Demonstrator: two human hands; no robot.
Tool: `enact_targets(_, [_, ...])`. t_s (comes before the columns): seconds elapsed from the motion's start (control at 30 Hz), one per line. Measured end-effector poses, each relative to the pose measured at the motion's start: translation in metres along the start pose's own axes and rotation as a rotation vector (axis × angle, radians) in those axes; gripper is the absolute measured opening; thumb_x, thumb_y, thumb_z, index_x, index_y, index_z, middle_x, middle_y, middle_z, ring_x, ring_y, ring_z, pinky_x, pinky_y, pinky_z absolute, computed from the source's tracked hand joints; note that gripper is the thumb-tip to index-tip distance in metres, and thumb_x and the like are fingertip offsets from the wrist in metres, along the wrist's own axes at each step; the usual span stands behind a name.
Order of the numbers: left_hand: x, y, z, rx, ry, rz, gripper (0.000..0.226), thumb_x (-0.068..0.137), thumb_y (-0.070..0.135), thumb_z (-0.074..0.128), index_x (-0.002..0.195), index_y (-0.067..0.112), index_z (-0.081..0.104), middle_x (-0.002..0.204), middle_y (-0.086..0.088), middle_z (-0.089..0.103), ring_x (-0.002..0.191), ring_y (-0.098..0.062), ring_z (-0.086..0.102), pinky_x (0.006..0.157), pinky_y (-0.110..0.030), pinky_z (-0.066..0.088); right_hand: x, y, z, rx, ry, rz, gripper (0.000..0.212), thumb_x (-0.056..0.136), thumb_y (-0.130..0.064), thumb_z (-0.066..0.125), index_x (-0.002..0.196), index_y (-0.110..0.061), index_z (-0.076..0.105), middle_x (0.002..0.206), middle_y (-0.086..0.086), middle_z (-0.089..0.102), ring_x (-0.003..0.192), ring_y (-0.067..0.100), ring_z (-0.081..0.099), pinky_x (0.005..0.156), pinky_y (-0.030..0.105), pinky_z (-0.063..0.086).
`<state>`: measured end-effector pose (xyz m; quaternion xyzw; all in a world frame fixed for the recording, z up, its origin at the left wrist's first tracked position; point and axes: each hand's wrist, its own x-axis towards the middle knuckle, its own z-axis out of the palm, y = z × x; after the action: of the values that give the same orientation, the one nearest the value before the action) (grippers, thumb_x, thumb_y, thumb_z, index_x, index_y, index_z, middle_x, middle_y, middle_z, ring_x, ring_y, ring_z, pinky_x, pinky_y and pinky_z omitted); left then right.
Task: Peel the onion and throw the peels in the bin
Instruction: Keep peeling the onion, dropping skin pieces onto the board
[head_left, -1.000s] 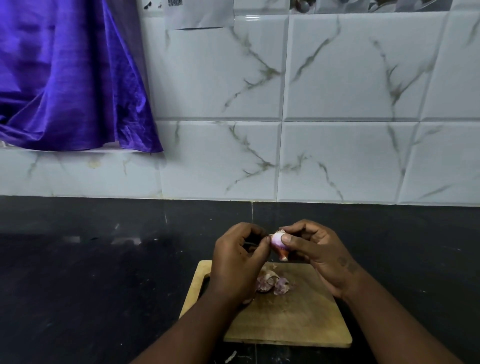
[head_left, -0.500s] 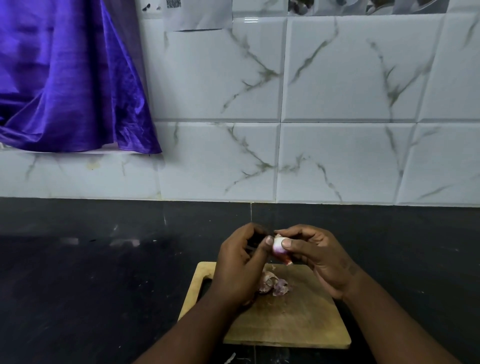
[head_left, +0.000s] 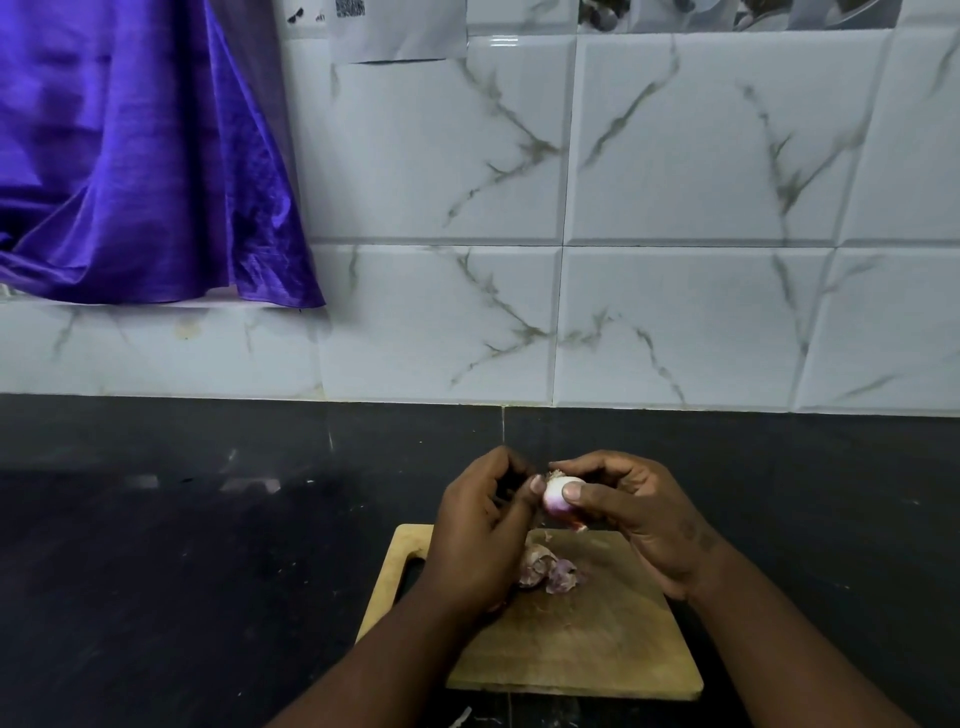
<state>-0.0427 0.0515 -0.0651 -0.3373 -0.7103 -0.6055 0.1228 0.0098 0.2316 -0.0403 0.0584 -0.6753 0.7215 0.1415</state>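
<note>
A small onion (head_left: 555, 493), white with a purple flush, is held above the far edge of a wooden cutting board (head_left: 571, 639). My right hand (head_left: 639, 514) grips it between thumb and fingers, the thumb pressed on its front. My left hand (head_left: 478, 535) is curled beside it, with the thumb tip touching the onion's left side. A reddish strip of skin hangs from the onion's underside. A small heap of purple peels (head_left: 548, 570) lies on the board just below the hands. No bin is in view.
The board rests on a dark countertop (head_left: 182, 545) that meets a white marbled tile wall (head_left: 675, 260). Purple cloth (head_left: 130, 156) hangs at the upper left. A scrap of peel (head_left: 460, 717) lies on the counter at the board's near edge.
The onion has turned in my right hand and more of its white surface shows. Both hands stay at the same spot above the board; the left thumb remains at the onion.
</note>
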Motion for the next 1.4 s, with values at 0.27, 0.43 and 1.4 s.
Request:
enact_targets(0.27, [0.003, -0.007, 0.001, 0.172, 0.048, -0.093, 0.025, 0.105, 0.021, 0.059, 0.083, 0.031, 0.055, 0.081, 0.005, 0.059, 0.074, -0.010, 0.055, 0.065, -0.037, 0.048, -0.001, -0.005, 0.001, 0.128, -0.031, 0.026, 0.036, 0.064, -0.022, 0.085, 0.098, -0.008, 0.081, 0.108, 0.018, 0.077, 0.094, 0.028, 0.074, 0.078, 0.034, 0.062])
enact_targets(0.43, [0.001, 0.000, -0.001, 0.090, -0.009, -0.054, 0.024, 0.099, 0.010, 0.062, 0.096, 0.031, 0.070, 0.090, 0.008, 0.070, 0.085, -0.011, 0.066, 0.070, -0.029, 0.057, -0.001, -0.005, 0.002, 0.082, 0.048, 0.035, 0.024, 0.072, -0.019, 0.078, 0.095, -0.010, 0.080, 0.102, 0.017, 0.078, 0.090, 0.026, 0.073, 0.077, 0.035, 0.060])
enact_targets(1.4, [0.002, 0.002, -0.001, -0.197, 0.059, -0.116, 0.020, 0.098, 0.003, 0.069, 0.090, 0.018, 0.078, 0.086, -0.007, 0.077, 0.082, -0.026, 0.074, 0.075, -0.041, 0.063, -0.001, -0.005, 0.004, 0.207, -0.017, 0.092, 0.023, 0.078, -0.008, 0.077, 0.098, 0.002, 0.074, 0.097, 0.019, 0.075, 0.082, 0.026, 0.073, 0.067, 0.032, 0.061])
